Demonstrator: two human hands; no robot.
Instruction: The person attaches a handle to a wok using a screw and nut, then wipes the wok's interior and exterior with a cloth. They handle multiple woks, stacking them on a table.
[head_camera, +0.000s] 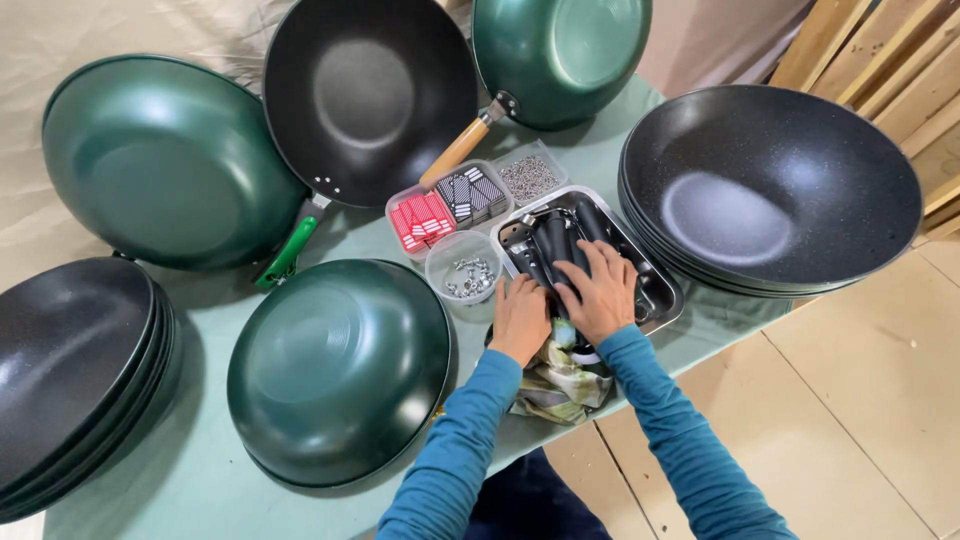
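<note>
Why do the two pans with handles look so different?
The wooden-handled pan shows its green outside, tipped up at the table's far edge. The green-handled pan shows its black inside. Its handle is green plastic and points toward the person; the other's handle is pale wood. Both are round, deep and lean upright, handles pointing down.
</note>
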